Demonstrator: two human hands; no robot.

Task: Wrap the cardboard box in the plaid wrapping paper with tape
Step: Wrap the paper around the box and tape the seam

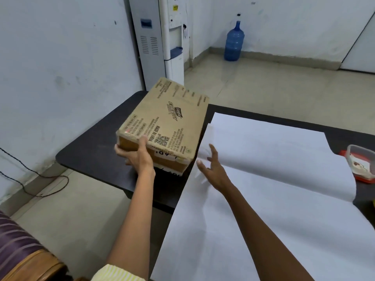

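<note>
A brown cardboard box (168,120) with black print is tilted up over the left end of the dark table (91,151). My left hand (136,157) grips its near left corner, thumb on top and fingers underneath. The wrapping paper (263,199) lies white side up across the table to the right of the box, with one sheet folded over; no plaid pattern shows. My right hand (213,169) hovers with spread, straight fingers over the paper's left edge, just right of the box, holding nothing. No tape is visible.
A clear plastic container with a red lid (361,165) sits at the table's right edge. A water dispenser (172,37) and a blue water jug (234,43) stand against the far wall. A chair with striped fabric (20,250) is at the lower left.
</note>
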